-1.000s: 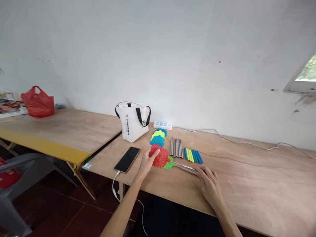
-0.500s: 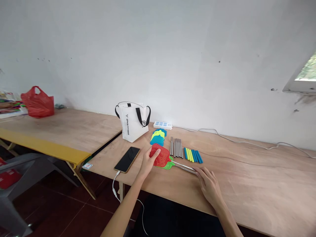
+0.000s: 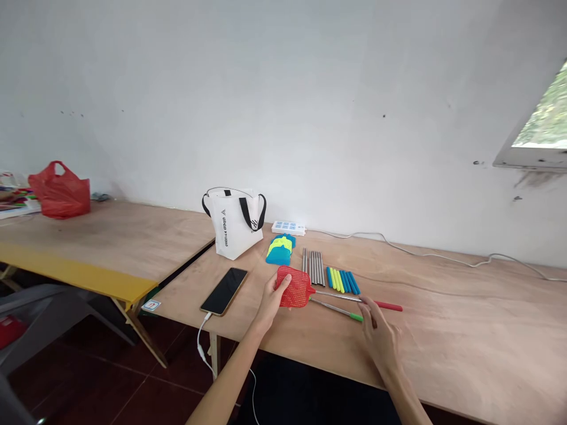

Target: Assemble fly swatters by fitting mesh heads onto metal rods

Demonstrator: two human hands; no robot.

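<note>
My left hand [image 3: 272, 301] pinches the mesh head of a red fly swatter [image 3: 294, 287], thumb on top. Its metal rod runs to the right, and its red grip sticks out past my right hand [image 3: 377, 330]. The fingers of that hand close on the swatter where rod and grip meet. Beneath lies a green fly swatter [image 3: 339, 310]; its grip end reaches my right fingers, and its head is mostly hidden by the red one. Beyond my hands are blue and yellow swatter heads [image 3: 280, 251], several metal rods [image 3: 315, 267] and several blue and yellow grips [image 3: 343, 280].
A phone [image 3: 224, 291] with a white cable lies left of my hands on the wooden table [image 3: 443, 336]. Behind it stands a white bag [image 3: 234, 227], beside a power strip [image 3: 287, 228] against the wall. A red plastic bag [image 3: 61, 190] rests on the left table.
The red swatter has shifted slightly right, and its red grip now shows past my right hand. The green swatter's grip has come into view, while its head is now mostly covered.
</note>
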